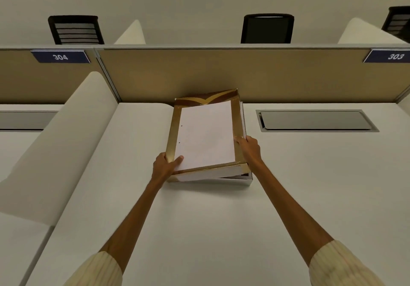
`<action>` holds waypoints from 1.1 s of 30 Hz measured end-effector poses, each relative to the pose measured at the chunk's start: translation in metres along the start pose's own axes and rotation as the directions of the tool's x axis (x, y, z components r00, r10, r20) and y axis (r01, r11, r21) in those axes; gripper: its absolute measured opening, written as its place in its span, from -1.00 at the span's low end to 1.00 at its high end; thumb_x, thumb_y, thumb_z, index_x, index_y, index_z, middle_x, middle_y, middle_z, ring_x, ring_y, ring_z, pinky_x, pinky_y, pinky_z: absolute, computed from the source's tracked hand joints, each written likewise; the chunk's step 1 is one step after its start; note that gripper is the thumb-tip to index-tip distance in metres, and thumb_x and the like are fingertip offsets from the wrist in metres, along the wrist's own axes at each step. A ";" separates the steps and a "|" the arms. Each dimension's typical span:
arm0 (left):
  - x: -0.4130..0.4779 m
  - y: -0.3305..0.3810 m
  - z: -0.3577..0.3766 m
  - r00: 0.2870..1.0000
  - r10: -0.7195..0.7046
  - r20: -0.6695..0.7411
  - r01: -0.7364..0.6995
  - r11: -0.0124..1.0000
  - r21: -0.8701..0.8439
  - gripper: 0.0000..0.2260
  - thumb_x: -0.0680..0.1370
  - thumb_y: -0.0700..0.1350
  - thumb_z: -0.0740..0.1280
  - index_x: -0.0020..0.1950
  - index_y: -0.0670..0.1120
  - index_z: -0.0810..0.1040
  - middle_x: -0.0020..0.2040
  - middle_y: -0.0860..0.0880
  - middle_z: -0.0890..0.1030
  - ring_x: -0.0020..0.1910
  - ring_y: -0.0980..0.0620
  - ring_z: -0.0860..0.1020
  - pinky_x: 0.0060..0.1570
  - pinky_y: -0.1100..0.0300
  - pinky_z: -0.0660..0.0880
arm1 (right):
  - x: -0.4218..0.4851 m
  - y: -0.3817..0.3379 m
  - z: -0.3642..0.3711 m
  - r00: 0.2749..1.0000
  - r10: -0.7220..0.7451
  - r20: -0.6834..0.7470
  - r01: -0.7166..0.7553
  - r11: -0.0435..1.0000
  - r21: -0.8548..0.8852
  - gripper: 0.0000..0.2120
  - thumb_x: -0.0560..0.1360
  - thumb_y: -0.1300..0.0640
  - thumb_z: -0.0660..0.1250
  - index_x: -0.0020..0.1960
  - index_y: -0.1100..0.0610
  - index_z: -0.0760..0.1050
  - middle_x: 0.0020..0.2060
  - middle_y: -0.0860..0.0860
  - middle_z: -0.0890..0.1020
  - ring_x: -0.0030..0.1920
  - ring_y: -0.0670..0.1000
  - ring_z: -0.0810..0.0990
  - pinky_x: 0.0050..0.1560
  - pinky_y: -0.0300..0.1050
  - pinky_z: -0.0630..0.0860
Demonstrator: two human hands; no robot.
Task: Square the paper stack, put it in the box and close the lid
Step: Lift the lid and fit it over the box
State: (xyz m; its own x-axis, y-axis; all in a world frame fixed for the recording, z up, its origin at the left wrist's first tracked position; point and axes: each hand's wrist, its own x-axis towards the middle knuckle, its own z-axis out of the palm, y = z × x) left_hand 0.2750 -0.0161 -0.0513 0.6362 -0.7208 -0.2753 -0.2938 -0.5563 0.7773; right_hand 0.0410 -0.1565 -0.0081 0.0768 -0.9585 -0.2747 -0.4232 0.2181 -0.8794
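Head view: two hands, left (164, 165) and right (248, 147), grip one gold box (236, 130).

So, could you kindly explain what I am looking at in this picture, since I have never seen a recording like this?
There is no machine here: a person wears a wide-angle camera on the head, so this single picture looks forward and down along both arms. On the white desk sits a gold box pushed near the tan partition. A stack of white paper lies in it, a little askew. The left hand grips the box's near left corner, thumb resting on the paper. The right hand holds the right edge. A white-sided part shows beneath the gold rim; I cannot tell whether that is the lid. A grey cable hatch lies to the right, and the signs read 304 and 303.
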 end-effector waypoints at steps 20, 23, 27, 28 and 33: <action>0.000 0.022 0.013 0.996 -0.082 0.036 0.081 0.996 0.034 -0.31 0.41 0.03 0.53 0.36 -0.25 0.28 0.30 -0.26 0.48 0.26 -0.26 0.51 0.23 -0.09 0.51 | 0.005 0.057 -0.009 0.996 -0.074 -0.046 0.068 0.990 -0.123 -0.69 0.65 0.04 0.16 0.14 0.28 0.49 -0.06 0.12 0.56 -0.03 0.08 0.51 0.11 0.02 0.48; -0.004 0.020 0.016 0.996 -0.085 0.005 0.085 0.996 0.006 -0.31 0.42 0.01 0.53 0.37 -0.24 0.28 0.30 -0.26 0.48 0.26 -0.26 0.51 0.23 -0.08 0.50 | 0.000 0.059 -0.007 0.990 -0.115 -0.080 0.103 0.985 -0.138 -0.71 0.65 0.06 0.17 0.15 0.27 0.50 -0.01 0.19 0.62 0.03 0.15 0.60 0.13 0.02 0.51; -0.008 0.021 0.022 0.997 -0.069 -0.033 0.069 0.998 -0.001 -0.33 0.40 -0.01 0.54 0.34 -0.24 0.29 0.26 -0.25 0.51 0.21 -0.24 0.53 0.13 -0.02 0.51 | -0.013 0.072 -0.003 0.980 -0.169 -0.107 0.142 0.965 -0.223 -0.58 0.65 0.02 0.15 0.41 0.25 0.41 0.18 0.21 0.65 0.19 0.23 0.63 0.27 0.10 0.52; -0.008 0.020 0.023 0.997 -0.064 -0.039 0.064 0.998 -0.002 -0.33 0.40 -0.02 0.55 0.33 -0.24 0.29 0.25 -0.25 0.52 0.20 -0.24 0.54 0.11 -0.01 0.52 | -0.015 0.076 -0.001 0.978 -0.178 -0.112 0.147 0.959 -0.242 -0.56 0.66 0.02 0.15 0.44 0.24 0.38 0.20 0.21 0.64 0.20 0.23 0.63 0.28 0.10 0.52; -0.005 0.018 0.026 0.996 -0.070 -0.055 0.070 0.998 0.000 -0.32 0.39 -0.01 0.55 0.34 -0.22 0.29 0.25 -0.23 0.52 0.20 -0.23 0.54 0.11 -0.01 0.52 | -0.013 0.080 0.000 0.972 -0.197 -0.127 0.151 0.941 -0.303 -0.54 0.65 0.00 0.15 0.44 0.24 0.39 0.18 0.22 0.65 0.16 0.23 0.65 0.27 0.13 0.55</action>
State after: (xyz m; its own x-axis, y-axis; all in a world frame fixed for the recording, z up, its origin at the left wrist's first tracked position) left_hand 0.2479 -0.0328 -0.0504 0.6933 -0.6562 -0.2978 -0.2486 -0.6057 0.7558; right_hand 0.0065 -0.1262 -0.0746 0.0431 -0.9981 -0.0444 -0.6600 0.0050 -0.7512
